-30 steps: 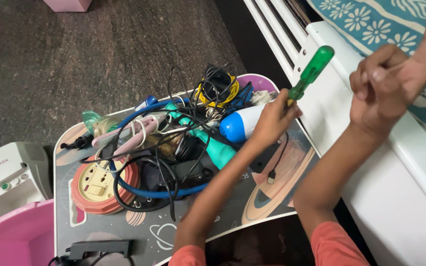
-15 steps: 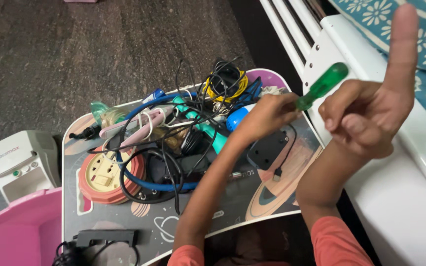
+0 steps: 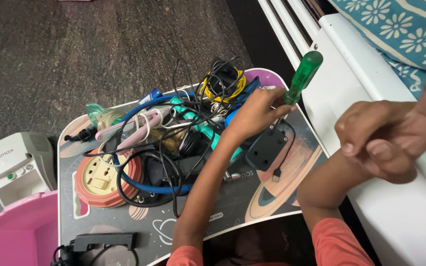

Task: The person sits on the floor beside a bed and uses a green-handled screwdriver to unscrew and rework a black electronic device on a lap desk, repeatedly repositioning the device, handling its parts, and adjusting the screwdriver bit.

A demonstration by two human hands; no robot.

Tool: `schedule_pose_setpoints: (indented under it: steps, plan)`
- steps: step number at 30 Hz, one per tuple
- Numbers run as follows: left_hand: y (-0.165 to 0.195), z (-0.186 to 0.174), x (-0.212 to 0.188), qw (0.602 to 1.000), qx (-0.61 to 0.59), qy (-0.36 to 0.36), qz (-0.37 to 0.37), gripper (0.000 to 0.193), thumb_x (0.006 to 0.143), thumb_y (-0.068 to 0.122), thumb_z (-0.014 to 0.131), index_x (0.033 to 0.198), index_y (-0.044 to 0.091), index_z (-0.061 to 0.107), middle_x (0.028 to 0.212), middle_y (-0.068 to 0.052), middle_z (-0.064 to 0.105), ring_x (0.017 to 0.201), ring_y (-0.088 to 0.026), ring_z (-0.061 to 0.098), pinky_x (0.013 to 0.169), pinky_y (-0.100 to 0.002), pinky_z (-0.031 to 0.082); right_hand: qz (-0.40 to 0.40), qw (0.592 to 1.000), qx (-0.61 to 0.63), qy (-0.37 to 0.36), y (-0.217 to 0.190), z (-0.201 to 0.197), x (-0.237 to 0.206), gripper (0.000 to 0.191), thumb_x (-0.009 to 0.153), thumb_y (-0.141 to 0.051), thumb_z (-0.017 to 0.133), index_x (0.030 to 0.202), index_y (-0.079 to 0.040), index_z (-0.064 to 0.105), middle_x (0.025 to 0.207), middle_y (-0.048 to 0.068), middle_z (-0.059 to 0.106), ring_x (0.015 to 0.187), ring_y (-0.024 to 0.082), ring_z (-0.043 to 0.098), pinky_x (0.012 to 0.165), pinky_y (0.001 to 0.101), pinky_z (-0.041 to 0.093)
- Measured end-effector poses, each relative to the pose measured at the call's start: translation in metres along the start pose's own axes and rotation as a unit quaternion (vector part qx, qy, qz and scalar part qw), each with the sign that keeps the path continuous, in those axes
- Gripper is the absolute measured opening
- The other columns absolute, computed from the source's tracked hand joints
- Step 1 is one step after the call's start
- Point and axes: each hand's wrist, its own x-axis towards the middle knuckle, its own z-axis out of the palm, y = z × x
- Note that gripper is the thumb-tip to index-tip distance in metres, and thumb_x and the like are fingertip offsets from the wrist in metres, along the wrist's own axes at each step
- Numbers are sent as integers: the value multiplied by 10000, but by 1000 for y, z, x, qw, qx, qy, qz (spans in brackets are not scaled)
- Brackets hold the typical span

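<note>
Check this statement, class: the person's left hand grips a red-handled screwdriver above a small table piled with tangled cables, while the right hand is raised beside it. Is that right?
Not quite. The head view shows the screwdriver handle is translucent green, not red. The rest holds: the left hand grips it above the small table piled with tangled cables, and the right hand is raised beside it.

Small red printed label (image 3: 2,155) on white boxy device (image 3: 16,165), left edge of frame; tiny white label (image 3: 216,216) on lap table (image 3: 272,197), lower centre. No packages, signs, screens.
</note>
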Motion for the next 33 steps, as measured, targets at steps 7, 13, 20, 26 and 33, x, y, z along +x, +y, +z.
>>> schedule_pose_setpoints:
  steps: [7,13,20,26,33]
  plan:
    - [-2,-4,-2,1000,-1,7,26,205,934,159,696,957,-43,676,765,-167,711,709,-250,739,702,-368,572,-40,996,76,-37,5,-16,-18,975,905,-42,578,1626,-50,-78,756,143,686,439,121,588,411,278,486]
    - [-6,-3,-2,999,-7,4,38,199,924,155,709,980,-33,677,794,-157,730,730,-227,748,722,-356,584,-32,996,49,-68,4,-19,-16,935,924,-58,560,1620,-44,-64,776,140,715,459,122,582,438,285,475]
    - [-4,-4,0,999,19,-23,14,357,858,267,824,871,-32,628,648,-118,608,588,-190,556,583,-369,469,-11,999,35,-38,-1,-11,-12,984,916,-66,555,1617,-31,-135,769,135,710,394,84,565,391,257,477]
    - [-5,-6,0,999,24,-21,12,313,850,243,819,880,-24,657,646,-115,635,573,-176,594,580,-362,470,-18,999,-13,35,9,-8,0,1024,876,-64,597,1630,-17,-94,756,103,717,491,150,583,427,284,490]
    - [-8,-4,1,1000,-15,-15,17,204,895,162,738,989,-17,706,788,-139,740,718,-208,755,693,-365,578,18,864,-501,46,21,26,34,680,991,-30,739,1567,-88,384,1346,223,556,1135,337,596,825,334,552]
